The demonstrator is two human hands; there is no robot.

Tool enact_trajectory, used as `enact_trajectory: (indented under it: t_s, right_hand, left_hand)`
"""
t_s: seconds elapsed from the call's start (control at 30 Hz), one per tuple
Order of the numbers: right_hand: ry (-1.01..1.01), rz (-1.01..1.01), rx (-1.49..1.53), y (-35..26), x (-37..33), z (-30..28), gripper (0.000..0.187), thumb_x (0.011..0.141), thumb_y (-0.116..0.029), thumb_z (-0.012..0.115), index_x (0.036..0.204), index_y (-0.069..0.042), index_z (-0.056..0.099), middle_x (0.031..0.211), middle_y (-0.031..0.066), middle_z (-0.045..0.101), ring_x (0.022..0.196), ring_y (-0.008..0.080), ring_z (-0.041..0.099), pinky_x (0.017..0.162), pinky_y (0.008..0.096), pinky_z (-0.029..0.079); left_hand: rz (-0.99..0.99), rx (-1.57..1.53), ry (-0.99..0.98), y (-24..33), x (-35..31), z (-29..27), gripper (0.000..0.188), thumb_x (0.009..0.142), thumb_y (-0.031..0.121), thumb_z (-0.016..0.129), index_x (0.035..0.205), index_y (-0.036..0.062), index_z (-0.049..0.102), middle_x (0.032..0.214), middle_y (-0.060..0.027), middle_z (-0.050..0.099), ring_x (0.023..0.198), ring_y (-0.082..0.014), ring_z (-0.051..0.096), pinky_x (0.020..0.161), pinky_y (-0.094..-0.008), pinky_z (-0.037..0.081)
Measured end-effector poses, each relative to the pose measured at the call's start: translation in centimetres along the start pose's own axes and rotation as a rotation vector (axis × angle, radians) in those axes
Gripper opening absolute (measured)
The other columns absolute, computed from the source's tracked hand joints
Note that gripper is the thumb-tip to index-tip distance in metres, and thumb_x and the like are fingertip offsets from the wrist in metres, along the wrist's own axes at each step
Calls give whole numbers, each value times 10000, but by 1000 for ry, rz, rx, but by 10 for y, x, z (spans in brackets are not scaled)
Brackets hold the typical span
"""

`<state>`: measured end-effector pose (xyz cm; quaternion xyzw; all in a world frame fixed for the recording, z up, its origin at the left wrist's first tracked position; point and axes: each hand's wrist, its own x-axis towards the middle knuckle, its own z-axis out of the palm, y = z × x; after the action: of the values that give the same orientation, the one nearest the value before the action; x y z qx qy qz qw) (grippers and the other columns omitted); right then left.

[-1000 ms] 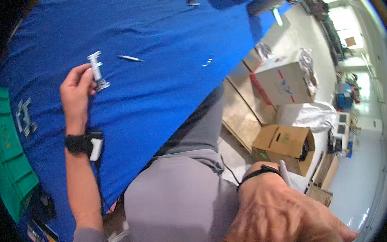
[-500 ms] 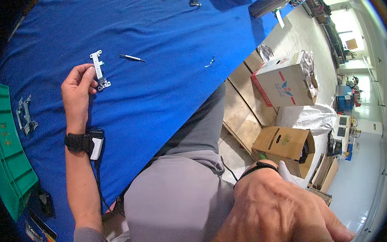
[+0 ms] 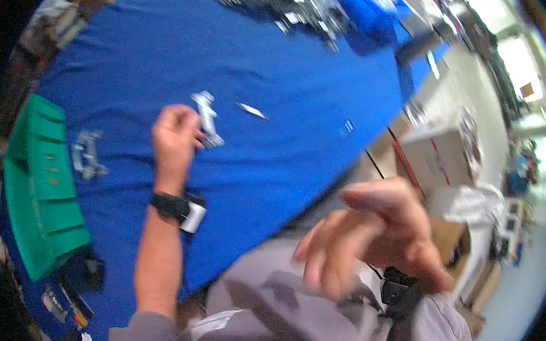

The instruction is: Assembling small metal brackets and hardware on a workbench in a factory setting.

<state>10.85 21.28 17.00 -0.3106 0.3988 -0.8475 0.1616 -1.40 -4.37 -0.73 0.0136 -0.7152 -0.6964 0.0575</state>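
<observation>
While our right hand (image 3: pixel 374 239) hovers, blurred, above our grey-clad lap (image 3: pixel 248 278), half open and empty, our left hand (image 3: pixel 175 131) curls at the left edge of a pale metal bracket (image 3: pixel 207 119) over the blue-covered counter (image 3: pixel 261 177); we cannot tell whether it grips. A slim, pen-like tool (image 3: pixel 253 111) lies to the bracket's right.
</observation>
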Motion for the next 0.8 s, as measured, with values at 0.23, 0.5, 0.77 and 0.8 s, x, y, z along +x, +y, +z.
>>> enact_trajectory:
  t_s: [0.23,0.5,0.77,0.8]
  right_hand:
    - [234,364,-1260,17,1,-75,345,886,-222,709,1118,10,601,924,155,651,886,241,662,770,335,522]
    - [-39,309,-1821,101,60,-143,302,850,-277,668,932,-14,543,969,205,619,926,366,623,770,468,520]
    - [-49,241,-1865,130,68,-178,173,903,-169,527,896,4,527,826,202,645,801,397,657,677,493,537]
    - [-28,263,-1811,131,66,-180,208,926,-194,522,903,12,510,846,222,646,807,426,647,696,505,534]
  left_hand:
    - [11,-16,18,7,-6,19,219,909,89,620,1099,-2,559,829,-60,630,616,-98,607,479,-256,502]
    - [-6,558,35,24,11,21,603,750,314,799,1199,-31,590,738,-126,679,660,-210,664,648,-346,527]
    - [123,414,16,0,22,24,322,830,176,680,1078,-28,659,801,-109,686,640,-172,654,592,-312,522]
    - [-9,240,2,4,21,25,304,850,130,647,1113,-23,646,807,-88,677,602,-138,633,541,-278,507]
